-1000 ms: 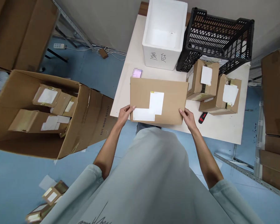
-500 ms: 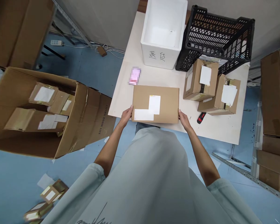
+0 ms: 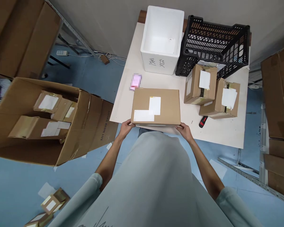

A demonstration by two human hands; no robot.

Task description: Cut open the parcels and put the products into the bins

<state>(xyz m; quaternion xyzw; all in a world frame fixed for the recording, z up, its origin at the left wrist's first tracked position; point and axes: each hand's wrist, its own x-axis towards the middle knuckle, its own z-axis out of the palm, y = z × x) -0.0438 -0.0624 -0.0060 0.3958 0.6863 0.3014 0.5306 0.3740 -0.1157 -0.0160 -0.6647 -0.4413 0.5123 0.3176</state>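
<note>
A flat cardboard box (image 3: 167,108) with two white labels on top lies at the near edge of the table. My left hand (image 3: 126,128) grips its near left corner, the fingertips partly hidden under the edge. At the near right corner, my right hand (image 3: 185,131) holds the box the same way, thumb and fingers bent around the edge. To the right of the box, a red and black box cutter (image 3: 203,121) lies on the table.
The pale table (image 3: 119,108) also bears a white foam bin (image 3: 153,64), a black plastic crate (image 3: 191,64), two taped cartons (image 3: 200,94) and a blurred pink item (image 3: 135,81). A large open carton (image 3: 85,119) with several parcels stands left; shelving with boxes (image 3: 275,104) stands right.
Both hands have slid from the box's sides to its near corners. More of the box's near side face now shows. The whole view has shifted slightly.
</note>
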